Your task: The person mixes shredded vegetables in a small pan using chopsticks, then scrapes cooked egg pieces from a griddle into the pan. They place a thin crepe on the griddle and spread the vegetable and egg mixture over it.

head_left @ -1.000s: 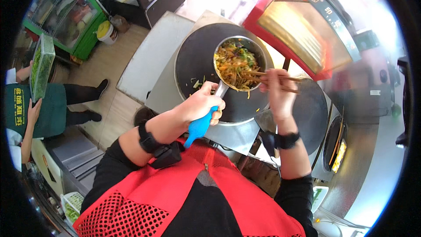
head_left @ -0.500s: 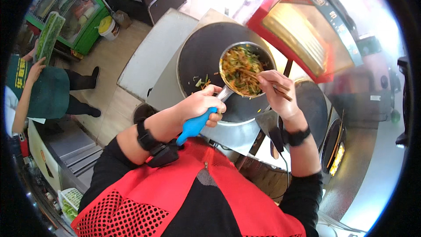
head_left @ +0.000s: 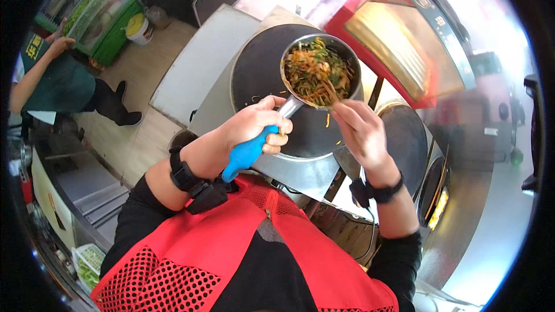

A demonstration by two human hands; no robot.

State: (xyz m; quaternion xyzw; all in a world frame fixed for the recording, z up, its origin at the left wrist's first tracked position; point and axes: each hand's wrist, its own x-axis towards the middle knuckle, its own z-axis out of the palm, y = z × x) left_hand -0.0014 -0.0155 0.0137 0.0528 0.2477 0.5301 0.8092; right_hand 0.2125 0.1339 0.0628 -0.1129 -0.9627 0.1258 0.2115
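Observation:
My left hand point(head_left: 259, 127) is wrapped round the blue-and-metal handle point(head_left: 247, 153) of a small metal saucepan point(head_left: 356, 60). Shredded vegetables point(head_left: 315, 72), orange, green and pale, fill the pan, which I hold over a round black griddle point(head_left: 254, 63). At the pan's near right rim, my right hand point(head_left: 363, 133) is closed on chopsticks point(head_left: 330, 91) whose tips are in the vegetables. Most of the chopsticks' length is hidden by my fingers. A few shreds lie on the griddle, and an orange one point(head_left: 328, 120) shows just below the pan.
A second round griddle point(head_left: 404, 138) is to the right. Behind it stands a red-framed lit glass case point(head_left: 393, 46). A white side counter point(head_left: 202, 60) adjoins the left. Further left, a person in a green apron point(head_left: 63, 86) holds a clear tray of greens point(head_left: 87, 11) near a green-framed cabinet point(head_left: 124, 29).
The pan has shifted slightly up and left. My right hand has come lower, stirring the vegetables. The person at left has moved the tray toward the cabinet.

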